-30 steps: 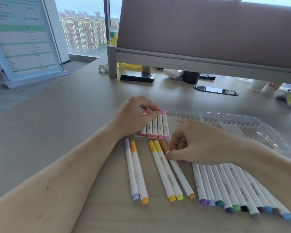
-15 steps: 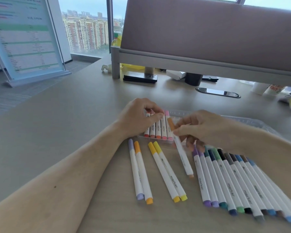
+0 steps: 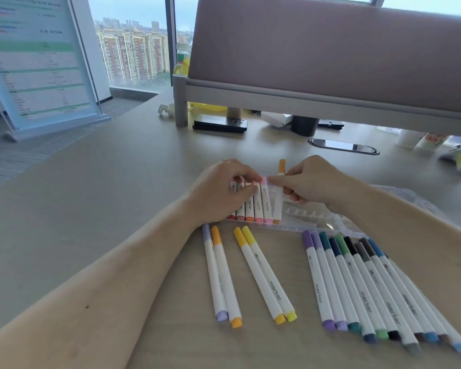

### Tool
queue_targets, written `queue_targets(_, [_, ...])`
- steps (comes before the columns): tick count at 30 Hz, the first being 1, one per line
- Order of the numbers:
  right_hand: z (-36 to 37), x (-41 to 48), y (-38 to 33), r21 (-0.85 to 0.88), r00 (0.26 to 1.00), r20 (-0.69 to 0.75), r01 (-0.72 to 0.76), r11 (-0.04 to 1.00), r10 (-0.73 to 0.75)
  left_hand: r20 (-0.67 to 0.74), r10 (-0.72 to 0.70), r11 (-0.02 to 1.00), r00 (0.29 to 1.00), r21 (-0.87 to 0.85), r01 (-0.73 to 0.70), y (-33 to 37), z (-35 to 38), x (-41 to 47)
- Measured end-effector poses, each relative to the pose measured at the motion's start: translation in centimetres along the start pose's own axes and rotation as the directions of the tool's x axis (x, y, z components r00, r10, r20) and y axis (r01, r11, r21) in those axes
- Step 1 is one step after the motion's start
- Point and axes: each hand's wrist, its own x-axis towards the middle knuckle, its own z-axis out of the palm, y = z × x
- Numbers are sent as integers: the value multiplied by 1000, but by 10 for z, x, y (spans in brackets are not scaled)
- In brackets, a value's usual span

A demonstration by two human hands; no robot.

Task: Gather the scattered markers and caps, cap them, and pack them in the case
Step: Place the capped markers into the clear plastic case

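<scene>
Fingers [image 3: 276, 179] of the right hand [image 3: 314, 185] clamp an orange marker [image 3: 278, 201] that a second ago lay on the desk [image 3: 91, 209] beside the yellow pair [image 3: 264, 272]. It now stands tilted in the clear case [image 3: 304, 217], its lower tip at the near rim, just at three o'clock of the packed markers [image 3: 257, 209]. The step in hand looks to be seating it as the next in that red-to-pink row. Its upper end sticks up clear of the others, so it seems not yet pressed flat, and most of the set is still unpacked.

On the broad desk, the case lies at twelve o'clock of the loose markers, with bare slots at three o'clock of the orange marker. A fan of dark markers [image 3: 362, 283], purple through blue, lies touching side by side at five o'clock of the case. The yellow pair lies at six o'clock and a lilac-and-amber pair [image 3: 221, 275] at seven. All appear capped.

At nine o'clock of the case, the left hand [image 3: 221, 193] curls its fingers over the upper ends of the packed markers, holding them down. Reaching in from three o'clock, the right hand pinches the barrel high between thumb and forefinger, with its other fingers curled beneath.
</scene>
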Motion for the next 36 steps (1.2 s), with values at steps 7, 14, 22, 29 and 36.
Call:
queue_targets(7, [3,-1,0,-177,998,67,12,984,0,3,53,994,999,97,-53,-1,1,1])
queue_targets(14, [0,-2,-2,-184,985,166,-18,983,50,0,38,996,999,85,-38,-2,3,1])
queue_targets(22, [-5,3,2,37,963,249,-119,992,106,-4,37,996,999,83,-36,-2,2,0])
queue_targets(29, [-8,6,10,155,947,299,-173,973,121,3,39,996,999,85,-39,-2,2,0])
queue_targets(36, [-9,3,8,259,940,320,-209,943,120,19,39,995,999,88,-41,-4,3,1])
